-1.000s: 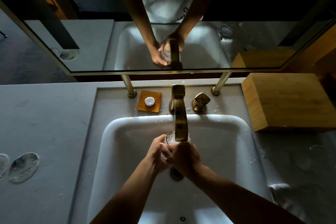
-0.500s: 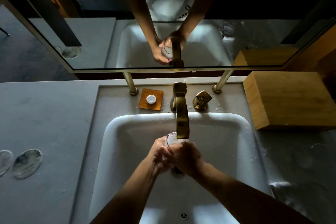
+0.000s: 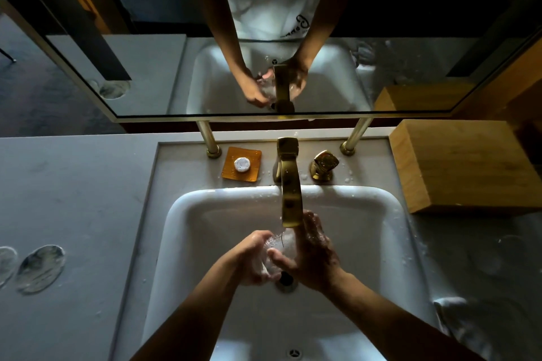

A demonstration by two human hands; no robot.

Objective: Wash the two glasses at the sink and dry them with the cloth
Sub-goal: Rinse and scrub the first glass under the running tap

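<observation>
Glass (image 3: 278, 246) sits between your hands, over white sink (image 3: 205, 214), right under gold tap (image 3: 290, 199). Your left hand (image 3: 252, 258) wraps its left side. Your right hand (image 3: 313, 255) wraps its right side, thumb across front. Cloth (image 3: 457, 319) lies on worktop (image 3: 73, 199), right of sink.

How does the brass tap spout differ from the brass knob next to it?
The brass tap spout is tall and long, arching out over the white basin; the brass knob is short, squat and faceted. The spout's tip hangs above the clear glass; the knob stands apart on the ledge, untouched. Both are shiny brass.
</observation>
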